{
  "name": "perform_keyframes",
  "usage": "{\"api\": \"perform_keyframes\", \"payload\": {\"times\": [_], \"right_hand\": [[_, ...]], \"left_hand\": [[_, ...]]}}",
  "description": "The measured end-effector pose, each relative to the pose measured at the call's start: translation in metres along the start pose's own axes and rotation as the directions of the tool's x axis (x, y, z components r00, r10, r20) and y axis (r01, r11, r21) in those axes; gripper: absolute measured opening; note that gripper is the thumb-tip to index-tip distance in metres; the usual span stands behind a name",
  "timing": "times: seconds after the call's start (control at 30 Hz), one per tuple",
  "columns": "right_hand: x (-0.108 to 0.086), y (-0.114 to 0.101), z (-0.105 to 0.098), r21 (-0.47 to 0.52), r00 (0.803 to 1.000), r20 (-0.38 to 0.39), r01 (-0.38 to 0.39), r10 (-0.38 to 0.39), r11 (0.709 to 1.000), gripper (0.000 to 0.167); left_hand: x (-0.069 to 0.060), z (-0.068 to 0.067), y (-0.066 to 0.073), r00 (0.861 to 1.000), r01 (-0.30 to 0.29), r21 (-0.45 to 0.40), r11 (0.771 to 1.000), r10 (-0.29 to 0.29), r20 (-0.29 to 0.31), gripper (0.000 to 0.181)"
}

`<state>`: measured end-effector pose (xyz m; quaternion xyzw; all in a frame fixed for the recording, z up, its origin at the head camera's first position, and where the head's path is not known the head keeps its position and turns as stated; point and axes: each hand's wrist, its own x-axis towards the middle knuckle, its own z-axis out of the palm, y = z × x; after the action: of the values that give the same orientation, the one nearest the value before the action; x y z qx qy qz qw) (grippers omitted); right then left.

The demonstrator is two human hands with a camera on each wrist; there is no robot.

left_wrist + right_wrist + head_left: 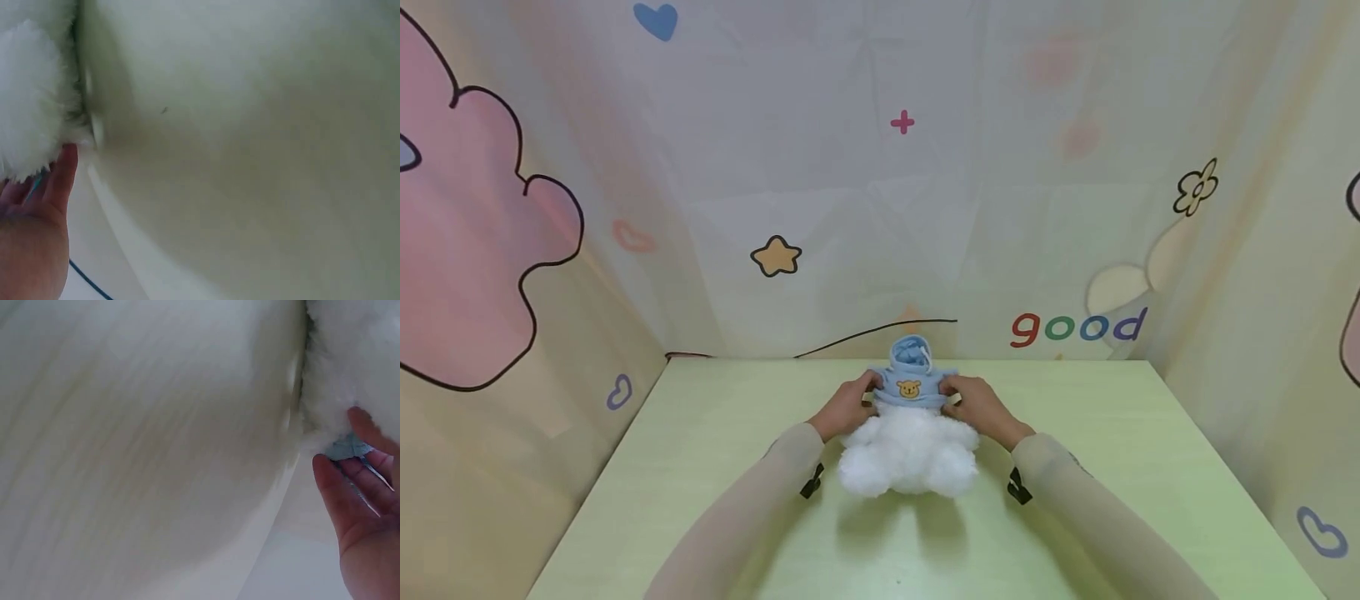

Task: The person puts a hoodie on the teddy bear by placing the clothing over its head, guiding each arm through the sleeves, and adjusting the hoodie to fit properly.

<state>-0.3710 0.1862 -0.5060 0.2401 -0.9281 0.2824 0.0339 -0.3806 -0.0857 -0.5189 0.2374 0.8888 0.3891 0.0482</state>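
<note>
A white fluffy plush toy [910,454] is in the middle of the table, its rounded lobes towards me. At its far end sits a small light-blue hoodie [928,385] with a bear face on it and its hood opening facing up. My left hand [844,408] grips the hoodie's left side, and my right hand [987,410] pinches its right side. White fur [28,106] hides the left fingertips in the left wrist view. In the right wrist view, a bit of blue cloth [347,447] shows between the thumb and fingers of my right hand [369,540].
The pale green table [715,467] ends at a back curtain [850,208] just beyond the hoodie. Printed curtains [1262,333] also stand along both sides. A dark strap [1019,486] hangs below the right wrist, another strap [812,481] below the left.
</note>
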Motion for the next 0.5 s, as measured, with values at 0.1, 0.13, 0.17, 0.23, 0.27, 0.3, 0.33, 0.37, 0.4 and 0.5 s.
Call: {"api": "perform_keyframes", "payload": {"times": [0.1,0.13,0.17,0.23,0.27,0.3,0.33,0.37,0.4,0.5], "right_hand": [[-0.0003,-0.0024,0.0007,0.043,1.000,0.032,-0.002,0.000,0.999,0.029],[-0.0003,-0.0034,0.0008,0.053,0.999,0.040,-0.002,-0.001,0.999,0.031],[-0.0002,-0.0041,0.0010,0.059,0.999,0.049,0.002,-0.005,0.998,0.032],[0.0001,-0.0050,0.0016,0.062,0.999,0.052,0.006,-0.009,0.998,0.034],[0.0005,-0.0051,0.0019,0.055,0.999,0.047,0.015,-0.018,0.998,0.033],[0.0012,-0.0050,0.0027,0.044,0.999,0.041,0.021,-0.023,0.999,0.032],[0.0016,-0.0048,0.0034,0.036,0.999,0.038,0.021,-0.022,0.999,0.031],[0.0023,-0.0043,0.0043,0.019,0.999,0.035,0.024,-0.024,1.000,0.029],[0.0029,-0.0037,0.0053,0.004,0.999,0.033,0.024,-0.025,1.000,0.027],[0.0044,-0.0026,0.0072,-0.033,0.999,0.026,0.024,-0.023,0.999,0.023]], "left_hand": [[-0.0005,0.0009,-0.0004,1.000,-0.002,0.010,1.000,0.002,0.010,0.029],[-0.0007,0.0013,-0.0003,1.000,-0.003,0.030,1.000,0.002,0.014,0.027],[-0.0007,0.0017,-0.0003,1.000,-0.009,0.057,0.998,0.008,0.015,0.026],[-0.0009,0.0025,0.0002,1.000,-0.025,0.105,0.994,0.023,0.018,0.023],[-0.0010,0.0030,0.0003,0.999,-0.033,0.131,0.991,0.031,0.019,0.021],[-0.0013,0.0033,0.0007,0.999,-0.040,0.152,0.988,0.037,0.019,0.020],[-0.0014,0.0037,0.0010,0.999,-0.046,0.170,0.984,0.043,0.020,0.019],[-0.0017,0.0041,0.0013,0.999,-0.053,0.185,0.981,0.050,0.018,0.019],[-0.0020,0.0043,0.0017,0.998,-0.062,0.197,0.978,0.060,0.016,0.019],[-0.0034,0.0048,0.0024,0.997,-0.072,0.240,0.968,0.072,0.007,0.020]]}}
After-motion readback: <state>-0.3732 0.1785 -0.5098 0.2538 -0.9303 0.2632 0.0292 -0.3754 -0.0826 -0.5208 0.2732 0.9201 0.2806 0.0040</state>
